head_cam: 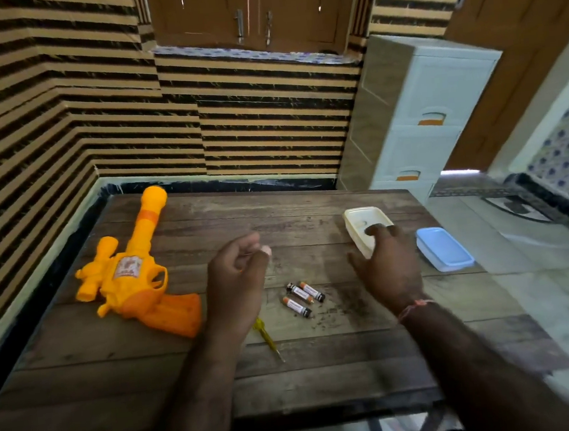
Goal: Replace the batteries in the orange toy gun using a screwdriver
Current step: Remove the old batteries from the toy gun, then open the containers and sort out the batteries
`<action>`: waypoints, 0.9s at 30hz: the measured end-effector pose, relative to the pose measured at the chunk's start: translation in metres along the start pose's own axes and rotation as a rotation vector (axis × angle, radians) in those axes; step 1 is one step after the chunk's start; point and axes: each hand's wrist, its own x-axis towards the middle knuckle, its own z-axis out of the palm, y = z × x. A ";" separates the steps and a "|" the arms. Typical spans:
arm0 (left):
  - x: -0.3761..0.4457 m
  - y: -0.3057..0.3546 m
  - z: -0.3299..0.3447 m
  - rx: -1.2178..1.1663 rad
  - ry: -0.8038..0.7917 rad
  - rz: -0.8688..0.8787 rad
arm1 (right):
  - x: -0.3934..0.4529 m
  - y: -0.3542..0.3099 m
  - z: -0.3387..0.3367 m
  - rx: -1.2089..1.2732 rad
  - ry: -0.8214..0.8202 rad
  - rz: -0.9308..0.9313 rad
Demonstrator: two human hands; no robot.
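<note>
A brown wooden table [324, 366] stands in the corner of a room with striped walls.

Closest to the person, a yellow screwdriver [268, 340] lies flat on the table. Part of it is hidden under the left wrist, and its metal tip points toward the person.

A little farther in, three small batteries [302, 298] lie close together on the wood, between the two hands.

The left hand [238, 277] is up above the table. Its fingers are curled in loosely, and the thumb and first finger almost meet. It is too blurry to tell if something tiny sits between them.

The right hand [387, 261] has a red thread around the wrist. Its fingers are spread out and bent over the near edge of a cream box [355, 219]. The fingertips touch the box rim.

Just to the right of that box, a light blue lid [446, 249] lies near the table's right edge.

On the left side of the table lies the orange toy gun [136, 273]. It is on its side, with the handle near the person and the long barrel pointing to the far wall. No hand touches it.

Past the table stands a white drawer unit [428, 110], and a brown cupboard [251, 12] hangs high on the wall.
</note>
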 end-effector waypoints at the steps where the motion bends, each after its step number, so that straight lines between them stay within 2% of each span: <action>1: -0.001 -0.002 0.004 -0.043 -0.032 -0.034 | 0.008 0.013 -0.004 -0.044 0.013 0.052; 4: 0.000 -0.007 0.008 -0.114 -0.063 -0.093 | 0.032 0.038 -0.009 -0.070 -0.073 0.161; 10: 0.003 -0.010 0.007 -0.177 -0.031 -0.160 | 0.055 0.045 0.004 0.032 -0.250 0.175; 19: 0.003 -0.008 0.006 -0.200 -0.055 -0.164 | 0.050 0.038 0.013 0.104 -0.301 0.203; 24: 0.003 -0.006 0.006 -0.197 -0.069 -0.154 | 0.031 0.015 0.020 0.063 -0.229 0.106; 27: 0.003 -0.006 0.005 -0.195 -0.064 -0.154 | 0.023 0.008 0.024 0.073 -0.267 0.048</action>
